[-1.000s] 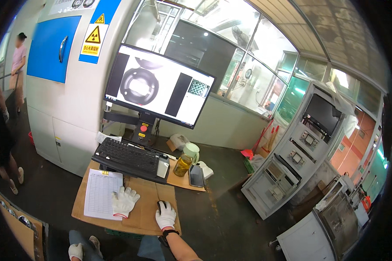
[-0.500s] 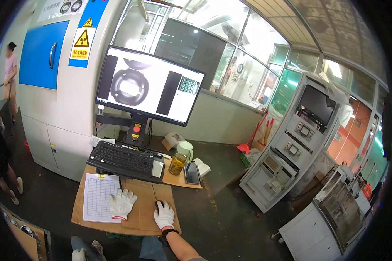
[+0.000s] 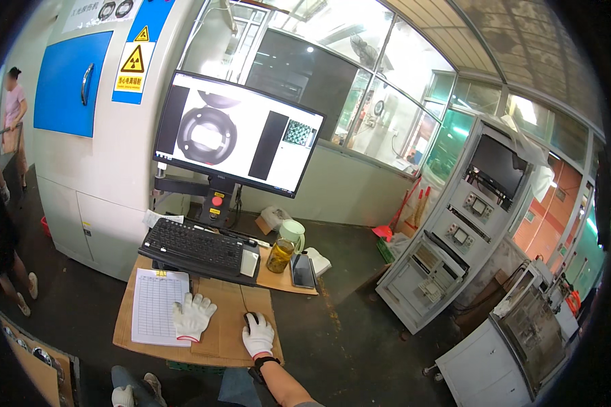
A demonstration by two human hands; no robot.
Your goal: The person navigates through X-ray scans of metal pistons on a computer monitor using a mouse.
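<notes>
My right hand (image 3: pixel 258 337), in a white glove with a dark band at the wrist, is curled over a black computer mouse (image 3: pixel 252 318) on a brown cardboard mat (image 3: pixel 231 308). A loose white glove (image 3: pixel 194 317) with a red cuff edge lies palm-flat beside it, partly over a clipboard of ruled paper (image 3: pixel 157 312). At the lower edge, a white shape (image 3: pixel 123 396) rests on blue jeans; it seems to be my gloved left hand, but its fingers cannot be made out. The monitor (image 3: pixel 237 132) displays a grey ring-shaped part.
A black keyboard (image 3: pixel 193 245) sits beneath the monitor. An amber jar (image 3: pixel 280 256), a pale green mug (image 3: pixel 292 234) and a phone (image 3: pixel 303 270) stand to its right. A large cabinet (image 3: pixel 115 176) rises at left, with people beyond. An instrument rack (image 3: pixel 428 254) stands right.
The whole view has shifted slightly to the right. My right hand stays on the mouse, and the ring picture on the monitor looks the same.
</notes>
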